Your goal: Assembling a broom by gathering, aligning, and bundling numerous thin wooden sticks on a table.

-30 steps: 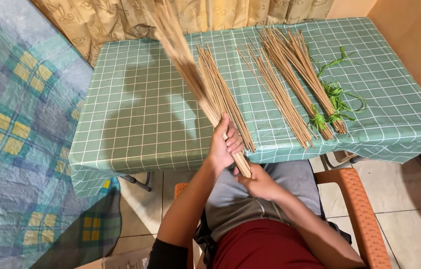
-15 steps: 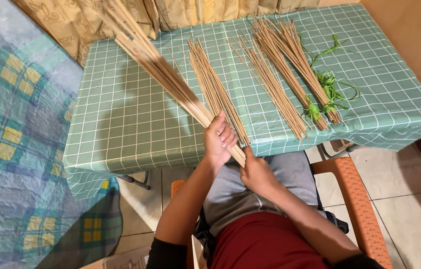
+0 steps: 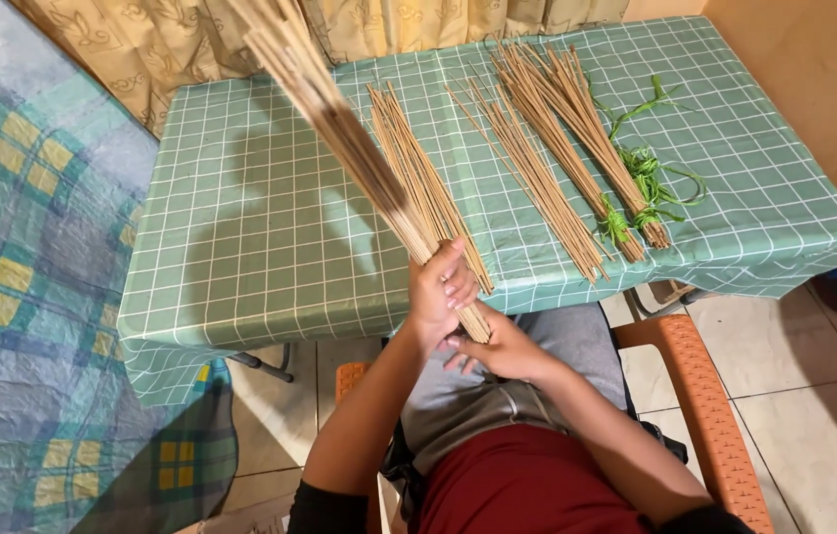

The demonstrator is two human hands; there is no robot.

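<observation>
Fingers of the left hand [image 3: 440, 289] clench around a bundle of thin tan sticks [image 3: 339, 129], which rises slantwise above the near edge of the green checked table [image 3: 240, 247], its far end blurred. The right hand [image 3: 500, 348] cups the bundle's butt end just below that edge, fingers curled against it, both forearms raised from the lap.

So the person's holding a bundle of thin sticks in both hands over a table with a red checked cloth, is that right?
Not quite: the head view shows the tablecloth is green with a white grid, not red. The rest holds: the left hand and right hand grip the bundle of thin sticks at its lower end.
</observation>
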